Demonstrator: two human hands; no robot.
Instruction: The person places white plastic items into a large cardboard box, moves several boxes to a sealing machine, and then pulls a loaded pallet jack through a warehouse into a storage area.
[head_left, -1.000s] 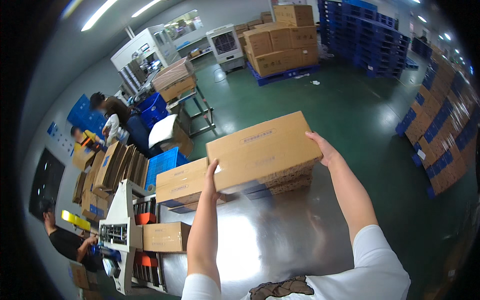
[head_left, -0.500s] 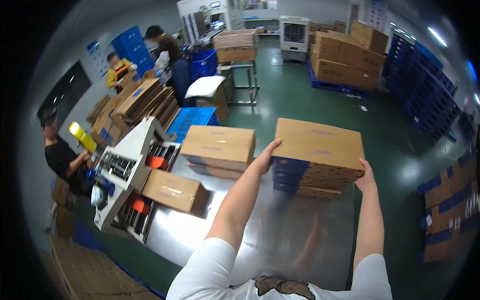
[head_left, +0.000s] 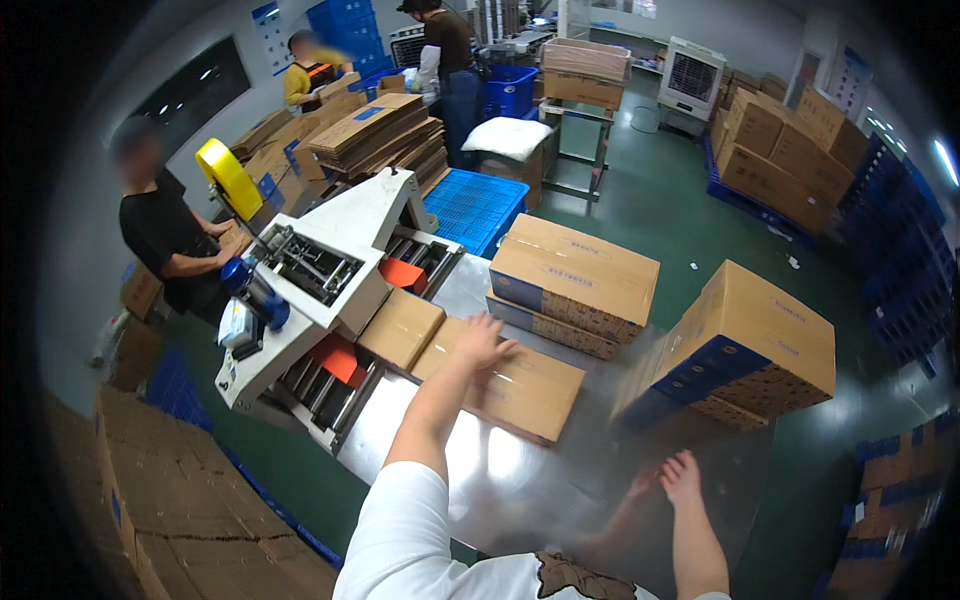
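My left hand (head_left: 481,345) lies with spread fingers on top of a taped brown carton (head_left: 530,388), which rests flat on the metal table (head_left: 480,490). A second carton (head_left: 402,330) sits right behind it, at the exit of a white carton sealing machine (head_left: 340,290) with a yellow tape roll (head_left: 228,178). Over the table's right part, my right hand (head_left: 682,478) is empty, fingers apart and slightly bent. Beyond the hands stand a two-high carton stack (head_left: 575,270) and, to its right, a taller carton stack (head_left: 765,340).
A blue plastic crate (head_left: 475,205) stands behind the table. A person in black (head_left: 165,235) is at the machine's left; two others work behind flattened cartons (head_left: 370,130). Large boxes (head_left: 775,170) on a blue pallet, blue pallets (head_left: 875,220) and an air cooler (head_left: 692,80) lie farther off.
My hands have let go of the top carton on the right stack. My left hand moved left onto the carton from the machine; my right drew back. Another carton now shows behind it. The view swung left.
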